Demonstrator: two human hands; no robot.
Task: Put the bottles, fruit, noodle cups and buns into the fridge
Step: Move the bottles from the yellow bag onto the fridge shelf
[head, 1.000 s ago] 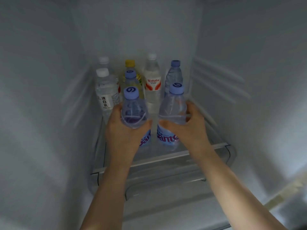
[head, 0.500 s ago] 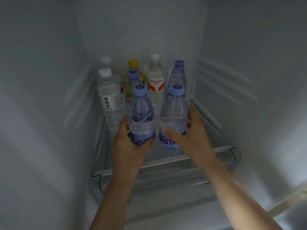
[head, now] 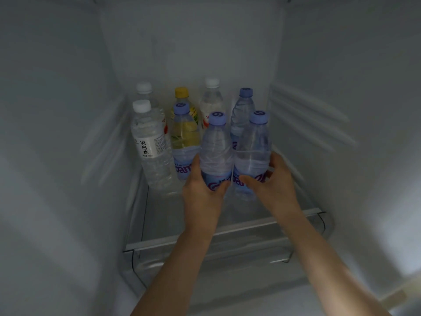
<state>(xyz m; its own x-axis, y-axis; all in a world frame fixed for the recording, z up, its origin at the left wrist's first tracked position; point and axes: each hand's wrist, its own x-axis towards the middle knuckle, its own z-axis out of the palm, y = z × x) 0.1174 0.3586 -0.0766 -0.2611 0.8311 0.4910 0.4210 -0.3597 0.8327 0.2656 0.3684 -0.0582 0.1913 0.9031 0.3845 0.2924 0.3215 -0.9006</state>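
Where the glass shelf [head: 159, 220] meets the fridge's left wall, two clear bottles with white caps stand one behind the other; the front white-capped bottle [head: 151, 144] carries a pale label with dark characters, and the rear white-capped bottle [head: 144, 91] is mostly hidden behind it. Next right: a yellow-capped bottle [head: 181, 93] at the back edge, with a lavender-capped bottle [head: 183, 142] directly in front of it. Left hand [head: 202, 190] grips the lower body of a clear bottle [head: 216, 151], lavender cap, blue label with purple script; fingers wrapped round the label band. Behind it at the back edge, a white-capped bottle with red label [head: 210, 101]. Right hand [head: 273, 181] grips a matching bottle [head: 252, 151], same cap and label, touching the left one side by side, both upright near the shelf's middle-right. Whether their bases rest on the glass: cannot tell. Another lavender-capped bottle [head: 242, 108] stands in the back right corner.
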